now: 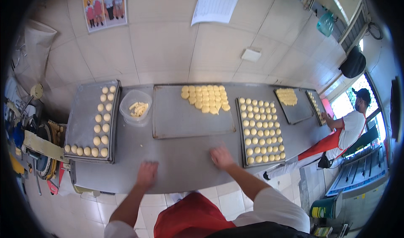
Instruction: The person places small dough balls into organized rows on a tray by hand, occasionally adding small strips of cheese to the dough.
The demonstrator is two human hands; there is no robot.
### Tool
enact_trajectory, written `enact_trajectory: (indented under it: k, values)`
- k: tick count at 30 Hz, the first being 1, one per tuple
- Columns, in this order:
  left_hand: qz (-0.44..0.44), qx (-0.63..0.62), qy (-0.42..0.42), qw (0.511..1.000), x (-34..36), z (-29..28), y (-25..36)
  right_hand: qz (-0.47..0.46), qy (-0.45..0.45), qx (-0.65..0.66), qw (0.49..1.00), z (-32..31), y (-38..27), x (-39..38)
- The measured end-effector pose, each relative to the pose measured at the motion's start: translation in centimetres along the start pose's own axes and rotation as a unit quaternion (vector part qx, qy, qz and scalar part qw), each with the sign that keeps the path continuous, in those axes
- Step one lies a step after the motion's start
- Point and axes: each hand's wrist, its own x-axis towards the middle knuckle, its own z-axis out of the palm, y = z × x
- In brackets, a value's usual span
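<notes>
Both of my hands are low over the grey metal table, with fingers curled down. My left hand [147, 173] is closed near the table's front edge, its palm side hidden. A little farther in and to the right, my right hand [221, 157] is curled against the tabletop; anything under it is out of sight. Beyond them lies a metal tray [189, 126] with a cluster of cut dough pieces [206, 97] at its far right. Beside my right hand stands a tray filled with rows of round dough balls [260, 132].
At the left, a tray [86, 120] carries dough balls along its right and front edges. A clear plastic tub [136, 118] holds dough scraps. Machinery [42, 147] stands at far left. A co-worker [351, 126] works at the table's right end, near another dough tray [296, 111].
</notes>
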Motion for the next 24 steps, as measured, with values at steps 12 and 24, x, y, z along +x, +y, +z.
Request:
enact_trajectory:
  k: [12, 24]
  values:
    - [-0.014, -0.028, -0.002, 1.000, 4.3, 0.7, 1.0, 0.089, -0.037, 0.065, 0.993, 1.2, -0.5, 4.3]
    - [0.023, -0.076, 0.052, 0.995, 7.1, 1.8, 2.4, -0.001, 0.038, 0.057, 0.998, 2.4, -4.0, 5.2]
